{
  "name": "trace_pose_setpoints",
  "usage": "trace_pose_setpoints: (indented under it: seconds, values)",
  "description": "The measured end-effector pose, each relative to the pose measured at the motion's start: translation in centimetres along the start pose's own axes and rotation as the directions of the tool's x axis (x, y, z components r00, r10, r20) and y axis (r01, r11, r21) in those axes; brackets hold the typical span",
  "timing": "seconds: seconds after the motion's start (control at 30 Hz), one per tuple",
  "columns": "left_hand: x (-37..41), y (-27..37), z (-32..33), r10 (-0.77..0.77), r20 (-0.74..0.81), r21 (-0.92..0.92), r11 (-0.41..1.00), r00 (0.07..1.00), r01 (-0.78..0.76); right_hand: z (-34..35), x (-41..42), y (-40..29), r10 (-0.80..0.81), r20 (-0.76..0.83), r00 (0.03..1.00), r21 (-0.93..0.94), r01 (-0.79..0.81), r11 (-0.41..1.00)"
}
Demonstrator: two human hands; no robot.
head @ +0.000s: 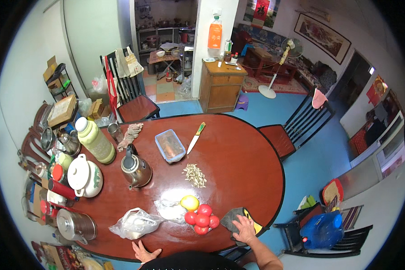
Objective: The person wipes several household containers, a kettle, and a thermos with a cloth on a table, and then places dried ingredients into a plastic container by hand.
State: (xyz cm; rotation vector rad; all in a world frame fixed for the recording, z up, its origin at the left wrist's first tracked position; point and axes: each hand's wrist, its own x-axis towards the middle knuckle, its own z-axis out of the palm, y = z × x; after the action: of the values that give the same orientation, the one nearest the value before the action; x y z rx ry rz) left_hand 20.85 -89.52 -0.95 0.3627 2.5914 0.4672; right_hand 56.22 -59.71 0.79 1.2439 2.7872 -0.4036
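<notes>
My right hand (244, 230) holds a grey cloth with yellow edging (233, 221) down against the dark red table (243, 155), near its front right rim. My left hand (145, 251) rests at the front edge, fingers spread, holding nothing. Just beyond it lies a knotted clear plastic bag (136, 224) with pale contents. Between the hands, several red tomatoes (202, 220) are heaped beside a round yellow fruit (189, 203) and more clear plastic (170, 211). Farther back is a small pile of sunflower seeds (194, 176). A knife (195, 138) lies beside a lidded plastic food box (170, 145).
On the left stand an electric kettle (136, 170), a pale green thermos (96, 141), a white lidded pot (84, 175) and a metal canister (76, 226). Chairs surround the table, one (280, 138) at the back right. A blue water jug (322, 231) sits on another at right.
</notes>
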Motion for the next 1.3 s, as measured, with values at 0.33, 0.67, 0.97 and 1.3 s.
trace_pose_setpoints:
  seconds: [0.33,0.67,0.97,1.3]
  values:
    - [-0.4,1.9,1.8,-0.051,0.020,0.213,0.976,0.998,0.046,-1.8,5.8,4.3,-0.055,-0.013,0.998,0.002,0.055,0.998]
    - [0.2,2.1,0.8,-0.133,0.016,0.233,0.964,0.991,0.125,-3.3,13.9,7.9,-0.082,-0.183,0.980,0.088,0.099,0.991]
    - [0.2,-0.3,2.7,-0.009,-0.070,0.221,0.975,0.997,0.024,-1.8,10.6,7.6,0.050,-0.228,0.972,0.086,-0.031,0.996]
    - [-4.4,1.5,6.5,-0.138,-0.320,0.053,0.985,0.937,0.163,-5.0,11.0,16.1,-0.358,-0.050,0.932,0.100,0.361,0.927]
